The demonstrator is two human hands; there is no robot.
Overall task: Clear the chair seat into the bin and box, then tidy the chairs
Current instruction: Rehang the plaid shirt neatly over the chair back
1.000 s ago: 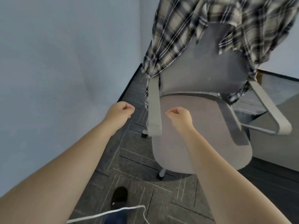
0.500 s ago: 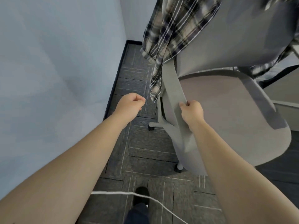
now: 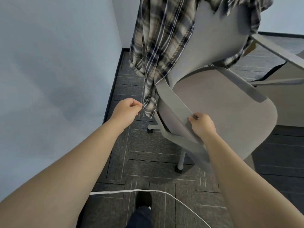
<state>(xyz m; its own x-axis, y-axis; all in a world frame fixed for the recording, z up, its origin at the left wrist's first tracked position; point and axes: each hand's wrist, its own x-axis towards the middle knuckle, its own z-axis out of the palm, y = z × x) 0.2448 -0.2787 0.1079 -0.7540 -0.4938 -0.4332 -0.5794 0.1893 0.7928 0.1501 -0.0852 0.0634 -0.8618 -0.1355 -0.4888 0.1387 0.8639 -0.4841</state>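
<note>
A grey office chair [image 3: 230, 116] on casters stands in front of me, its seat bare. My right hand [image 3: 202, 125] grips the chair's near armrest [image 3: 174, 102] from above. A plaid shirt [image 3: 158, 46] hangs over the backrest and trails down its left side to armrest height. My left hand [image 3: 128, 109] is closed in a loose fist just left of the shirt's hanging hem, with nothing seen in it. No bin or box is in view.
A pale wall [image 3: 57, 71] runs close along the left. Dark carpet tiles [image 3: 148, 162] cover the floor. A white cable [image 3: 148, 191] crosses the floor near my shoe [image 3: 144, 199]. A grey desk or panel [image 3: 287, 89] stands at the right behind the chair.
My right hand went from hovering over the seat to gripping the armrest. The chair has swung so its seat points right, and I have come closer. My left hand stayed closed.
</note>
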